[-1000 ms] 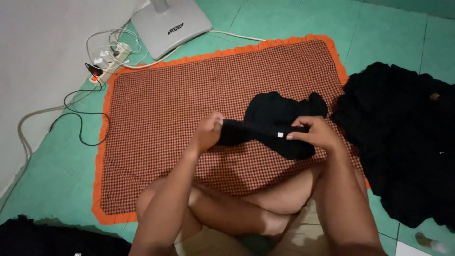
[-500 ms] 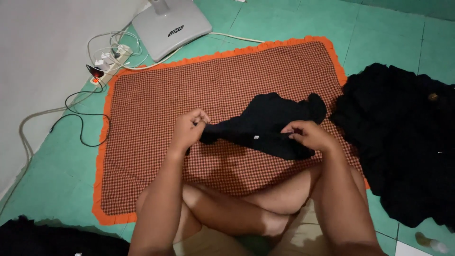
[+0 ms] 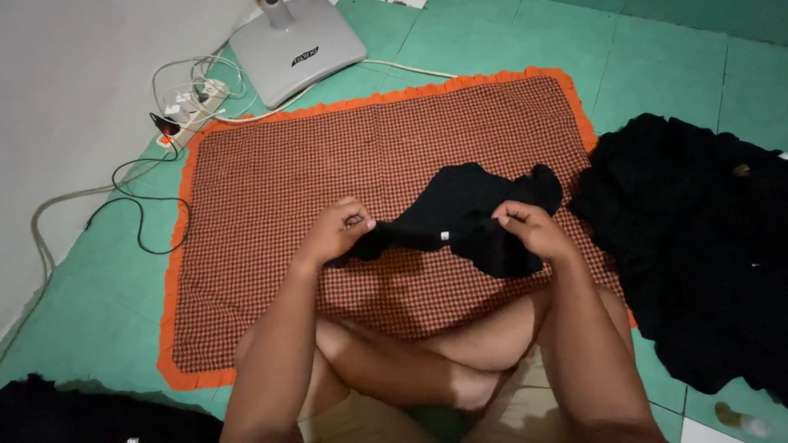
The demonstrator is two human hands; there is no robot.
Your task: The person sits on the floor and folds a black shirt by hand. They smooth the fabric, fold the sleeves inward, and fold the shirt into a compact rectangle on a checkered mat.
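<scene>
While the black garment [image 3: 468, 215] hung stretched just above the checked mat [image 3: 279, 189], the left hand [image 3: 335, 234] pinched its one end with fingers together, and the right hand [image 3: 529, 230] clamped its other edge, both forearms reaching forward over crossed legs.

A green tiled floor [image 3: 673, 57] carries an orange-edged checked mat [image 3: 328, 164], fan base [image 3: 297, 49], and black clothes pile [image 3: 698, 238].

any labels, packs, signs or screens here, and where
Fan base label: small dark strip with pale marks on the grey fan base, top left.
Garment tag: tiny white tab on the black garment, between the left hand and right hand.
No packs, signs or screens.
</scene>
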